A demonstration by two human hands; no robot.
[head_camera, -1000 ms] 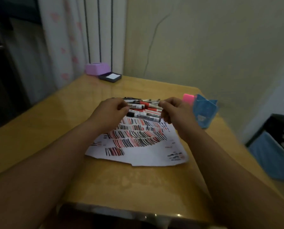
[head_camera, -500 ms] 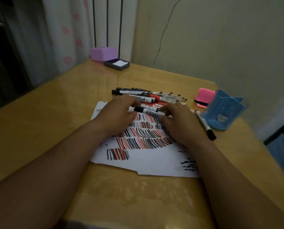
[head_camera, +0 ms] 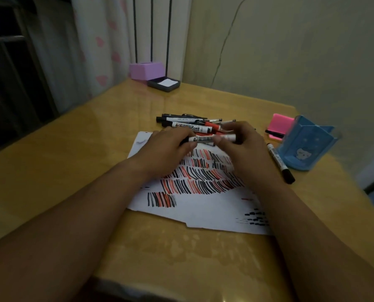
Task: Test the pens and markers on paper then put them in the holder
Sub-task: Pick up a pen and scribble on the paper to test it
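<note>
A white marker [head_camera: 205,139] lies level between both hands, just above the paper. My left hand [head_camera: 168,147] grips its dark cap end and my right hand [head_camera: 240,147] grips its barrel. The white paper [head_camera: 203,205] under them carries rows of red and black strokes. Behind the hands lies a heap of several pens and markers [head_camera: 188,124]. A blue holder [head_camera: 305,147] stands at the right, and one black-capped marker [head_camera: 279,162] lies on the table beside it.
A pink sticky-note block [head_camera: 279,125] sits behind the holder. A purple box [head_camera: 146,70] and a dark tray with white paper [head_camera: 164,83] stand at the far table edge by the wall. The table's right edge runs close to the holder.
Both hands have lifted slightly with the marker held between them, and the view has shifted a little closer to the table.
</note>
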